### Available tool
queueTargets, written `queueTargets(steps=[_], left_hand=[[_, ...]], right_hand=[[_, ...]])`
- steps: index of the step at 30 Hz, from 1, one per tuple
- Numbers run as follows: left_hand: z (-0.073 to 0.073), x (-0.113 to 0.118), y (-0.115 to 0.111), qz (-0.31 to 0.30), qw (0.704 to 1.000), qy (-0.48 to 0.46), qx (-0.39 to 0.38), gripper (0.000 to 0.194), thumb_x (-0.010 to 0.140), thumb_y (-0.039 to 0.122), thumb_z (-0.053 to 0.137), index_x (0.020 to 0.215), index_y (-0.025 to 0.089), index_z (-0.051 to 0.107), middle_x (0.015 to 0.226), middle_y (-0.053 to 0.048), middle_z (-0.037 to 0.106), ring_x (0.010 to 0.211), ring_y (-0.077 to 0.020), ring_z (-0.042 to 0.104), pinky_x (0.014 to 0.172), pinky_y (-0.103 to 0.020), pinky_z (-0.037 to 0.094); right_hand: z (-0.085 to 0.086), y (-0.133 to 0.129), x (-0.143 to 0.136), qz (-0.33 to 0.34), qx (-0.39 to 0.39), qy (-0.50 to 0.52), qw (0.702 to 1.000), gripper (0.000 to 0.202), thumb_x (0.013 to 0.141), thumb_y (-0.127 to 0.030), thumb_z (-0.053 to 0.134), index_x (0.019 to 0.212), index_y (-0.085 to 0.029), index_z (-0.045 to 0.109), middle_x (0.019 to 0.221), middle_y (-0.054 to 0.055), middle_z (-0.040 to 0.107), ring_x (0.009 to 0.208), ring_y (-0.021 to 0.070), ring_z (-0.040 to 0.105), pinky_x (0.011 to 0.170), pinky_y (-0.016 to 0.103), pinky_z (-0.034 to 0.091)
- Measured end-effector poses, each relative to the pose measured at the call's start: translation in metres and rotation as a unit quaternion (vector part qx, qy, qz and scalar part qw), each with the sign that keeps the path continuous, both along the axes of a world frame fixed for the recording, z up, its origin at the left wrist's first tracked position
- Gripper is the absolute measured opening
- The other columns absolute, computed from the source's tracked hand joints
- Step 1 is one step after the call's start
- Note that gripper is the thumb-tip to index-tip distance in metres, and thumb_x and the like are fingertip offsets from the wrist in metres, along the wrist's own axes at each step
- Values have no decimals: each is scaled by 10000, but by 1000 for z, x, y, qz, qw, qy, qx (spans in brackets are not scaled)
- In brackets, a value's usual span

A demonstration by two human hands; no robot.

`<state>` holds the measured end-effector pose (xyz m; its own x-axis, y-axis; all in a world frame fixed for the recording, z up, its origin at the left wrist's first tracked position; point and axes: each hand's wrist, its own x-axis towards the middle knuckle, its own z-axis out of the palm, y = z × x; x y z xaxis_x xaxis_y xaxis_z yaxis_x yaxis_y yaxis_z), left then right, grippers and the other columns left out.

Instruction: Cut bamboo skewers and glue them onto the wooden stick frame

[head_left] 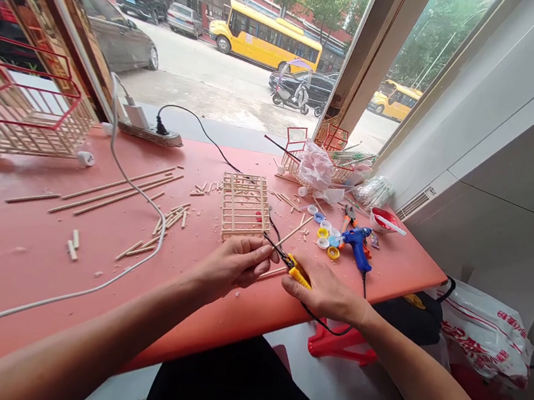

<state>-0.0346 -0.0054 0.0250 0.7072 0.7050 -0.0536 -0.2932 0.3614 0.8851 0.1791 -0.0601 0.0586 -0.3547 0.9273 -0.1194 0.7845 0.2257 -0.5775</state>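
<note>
Near the front edge of the bench, the left hand is closed on a thin stick that lies flat, and the right hand is clamped on the yellow handles of a cutter whose tip meets that stick. Just behind the hands sits a stick crate, a slatted box with even rails, pale wood, standing upright and apart from both hands. Its walls look assembled; whether it lacks a base, wheels or handle cannot be told. Judging by the finished red-rimmed cart at the left rear corner, this crate is perhaps midway: frame built, trim and wheels seemingly left. Long sticks and short offcuts lie scattered left of the crate. A blue glue gun rests toward the right edge, beside coloured bottle caps. A white cable runs across the bench from the rear.
</note>
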Motion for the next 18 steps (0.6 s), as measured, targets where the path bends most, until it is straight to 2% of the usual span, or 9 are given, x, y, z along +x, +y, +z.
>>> queueTargets(steps=[4,7,12,14,15,16,18], left_hand=[[-5,1,1,-6,1000,16,-13,512,747,615,819,807,142,630,487,100,420,373,-9,207,377,-167,156],[-9,2,2,-8,999,26,-15,514,743,622,814,805,150,619,490,104,402,380,-13,203,380,-168,153],[-6,2,3,-16,996,88,17,517,770,657,745,833,162,612,532,89,436,385,-31,216,380,-195,172],[-6,1,3,-11,985,148,84,477,845,642,646,836,165,616,553,67,471,404,-54,268,402,-210,216],[-6,0,3,3,972,187,142,440,886,604,594,824,169,617,569,51,492,429,-72,314,426,-218,251],[-8,0,3,29,949,229,213,393,916,549,556,807,175,613,594,33,518,471,-93,374,463,-228,292],[-12,-2,1,85,878,306,358,279,931,433,546,813,188,607,708,-7,590,616,-144,507,568,-257,375]], right_hand=[[-2,-1,1,-9,-1,-8,1000,358,982,-541,556,950,-184,549,856,12,598,749,162,509,680,292,367],[-5,-3,1,-14,-3,-2,1000,364,990,-539,534,912,-184,541,841,9,593,742,157,499,668,290,355],[-11,-2,2,-31,-18,18,999,392,993,-568,502,906,-189,550,835,12,610,743,161,507,665,293,350],[-11,1,6,-37,-19,38,998,421,983,-602,506,873,-197,534,802,0,585,723,156,492,662,293,351],[-10,3,8,-39,-16,56,998,438,979,-621,502,853,-201,523,782,-8,563,708,151,479,657,293,351],[-10,6,11,-43,-11,79,996,457,975,-641,497,835,-206,508,759,-15,534,689,146,462,646,291,349],[-9,12,16,-57,-8,134,989,493,962,-684,489,802,-218,468,713,-32,461,641,134,419,605,284,339]])
